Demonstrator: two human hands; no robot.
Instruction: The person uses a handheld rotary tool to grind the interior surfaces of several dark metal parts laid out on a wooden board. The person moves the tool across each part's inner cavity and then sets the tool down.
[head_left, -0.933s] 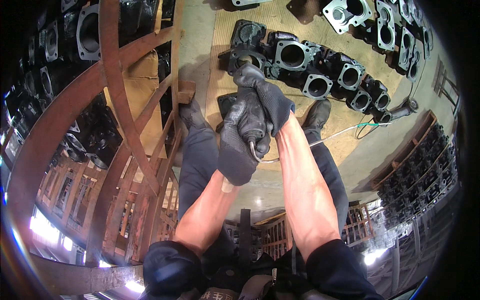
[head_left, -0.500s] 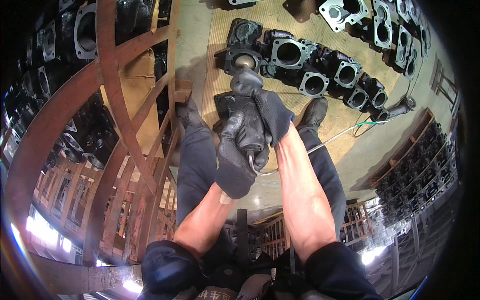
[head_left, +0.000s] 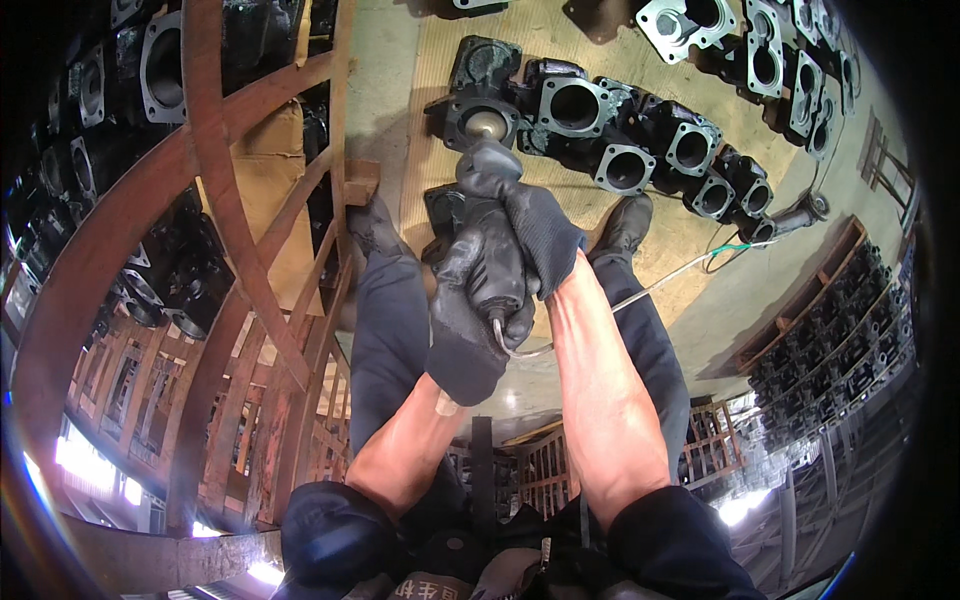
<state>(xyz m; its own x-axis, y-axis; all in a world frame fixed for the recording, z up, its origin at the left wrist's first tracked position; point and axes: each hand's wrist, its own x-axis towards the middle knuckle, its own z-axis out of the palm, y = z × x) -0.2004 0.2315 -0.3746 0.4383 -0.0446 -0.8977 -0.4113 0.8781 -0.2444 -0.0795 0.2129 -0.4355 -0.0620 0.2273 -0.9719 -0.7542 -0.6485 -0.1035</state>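
Note:
Both my hands wear black gloves and are wrapped round a black hand-held electric grinder [head_left: 499, 258]. My left hand [head_left: 462, 325] grips its rear body, close to where the grey cord [head_left: 650, 291] comes out. My right hand [head_left: 540, 225] holds the front part, fingers curled over it. The grinder's round, pale tip [head_left: 487, 125] sits at the flanged opening of a black metal casting [head_left: 485, 62] on the floor between my feet. Whether the tip touches the metal is hard to see. Another dark casting [head_left: 443, 208] lies partly hidden left of the grinder.
Several black castings [head_left: 574, 105] with machined flanges stand in rows on cardboard [head_left: 690, 265] ahead and to the right. A rusty steel rack [head_left: 205, 150] holding more castings rises on my left. Another tool [head_left: 800, 215] lies at the right, and a wooden crate [head_left: 805, 295] stands behind it.
The view has shifted very slightly. My hands, the grinder and the casting keep nearly the same places, and both hands still grip the grinder.

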